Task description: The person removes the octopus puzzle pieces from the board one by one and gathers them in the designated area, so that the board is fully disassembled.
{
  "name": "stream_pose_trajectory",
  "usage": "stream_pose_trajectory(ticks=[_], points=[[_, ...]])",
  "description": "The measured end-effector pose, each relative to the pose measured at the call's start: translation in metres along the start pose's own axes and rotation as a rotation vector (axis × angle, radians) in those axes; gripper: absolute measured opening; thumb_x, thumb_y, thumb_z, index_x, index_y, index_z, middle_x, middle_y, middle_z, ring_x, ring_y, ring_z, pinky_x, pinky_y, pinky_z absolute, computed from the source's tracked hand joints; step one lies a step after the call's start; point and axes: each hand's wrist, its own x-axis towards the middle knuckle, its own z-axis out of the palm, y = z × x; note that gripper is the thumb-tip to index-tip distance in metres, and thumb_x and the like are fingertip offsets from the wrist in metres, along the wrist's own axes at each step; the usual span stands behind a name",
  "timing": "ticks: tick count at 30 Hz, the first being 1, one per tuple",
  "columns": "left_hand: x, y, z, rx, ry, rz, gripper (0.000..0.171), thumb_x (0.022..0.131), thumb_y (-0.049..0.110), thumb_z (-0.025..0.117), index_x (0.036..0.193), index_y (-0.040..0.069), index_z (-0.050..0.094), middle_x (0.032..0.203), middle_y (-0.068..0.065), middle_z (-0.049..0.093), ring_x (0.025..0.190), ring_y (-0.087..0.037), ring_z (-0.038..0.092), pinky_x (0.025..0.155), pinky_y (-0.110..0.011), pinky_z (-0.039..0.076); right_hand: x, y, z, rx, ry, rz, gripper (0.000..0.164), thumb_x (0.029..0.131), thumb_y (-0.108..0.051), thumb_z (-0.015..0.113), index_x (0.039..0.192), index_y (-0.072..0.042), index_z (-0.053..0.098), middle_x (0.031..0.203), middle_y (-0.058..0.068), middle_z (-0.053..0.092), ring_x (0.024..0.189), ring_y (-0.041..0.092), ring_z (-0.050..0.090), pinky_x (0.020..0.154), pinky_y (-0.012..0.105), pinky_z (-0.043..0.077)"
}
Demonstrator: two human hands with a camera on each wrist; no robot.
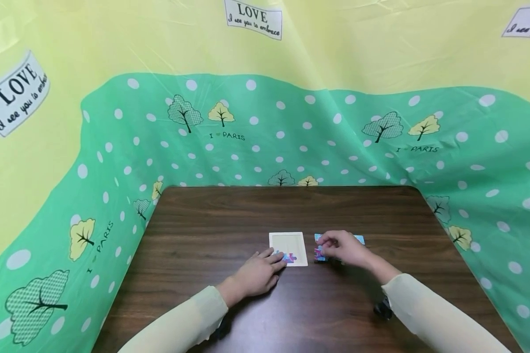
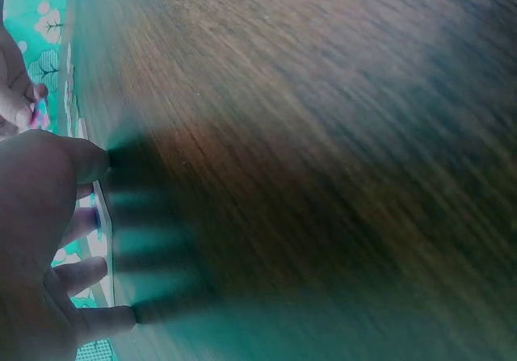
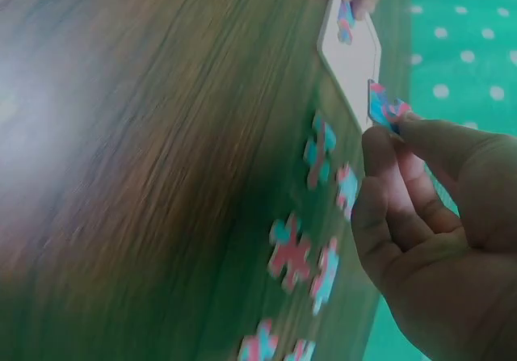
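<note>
A small white puzzle tray [image 1: 291, 242] lies on the table with joined pink and blue jigsaw pieces [image 1: 290, 258] in its near part. My left hand [image 1: 257, 273] rests at the tray's near left corner, its fingers spread over the edge and touching the pieces. To the right of the tray, my right hand [image 1: 348, 249] pinches a jigsaw puzzle piece [image 3: 386, 109] between thumb and fingertips. That piece is held up above the table, pink and blue on its face. Under and around this hand lie loose jigsaw pieces [image 3: 289, 252], partly hidden by it in the head view.
The dark wooden table [image 1: 212, 215] reaches back to a green and yellow printed curtain [image 1: 265, 122], which also hangs along both sides. A small black device [image 1: 383, 309] shows beneath the right sleeve.
</note>
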Motion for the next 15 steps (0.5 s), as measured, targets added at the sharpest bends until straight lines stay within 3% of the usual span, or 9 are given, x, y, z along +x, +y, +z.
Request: stream_pose_trajectory(ticks=[8,15], points=[[0.001,-0.001,0.001,0.0,0.027,0.004,0.051,0.102,0.034,0.058,0.152,0.025,0.053,0.158,0.003,0.048,0.145,-0.03,0.046,0.105,-0.057,0.05,-0.034,0.022,-0.026,0.03,0.024,0.059,0.011,0.095,-0.01,0.073,0.106,-0.009,0.075,0.095,0.003,0.07,0.084,0.015,0.064,0.067,0.027,0.055],[0.0,-0.001,0.001,-0.013,0.021,0.005,0.051,0.102,0.034,0.057,0.152,0.025,0.053,0.159,0.002,0.048,0.145,-0.031,0.046,0.106,-0.057,0.049,-0.065,0.041,-0.035,0.048,0.026,0.128,0.013,0.096,-0.012,0.072,0.108,-0.008,0.073,0.092,0.004,0.069,0.079,0.011,0.062,0.063,0.028,0.054]])
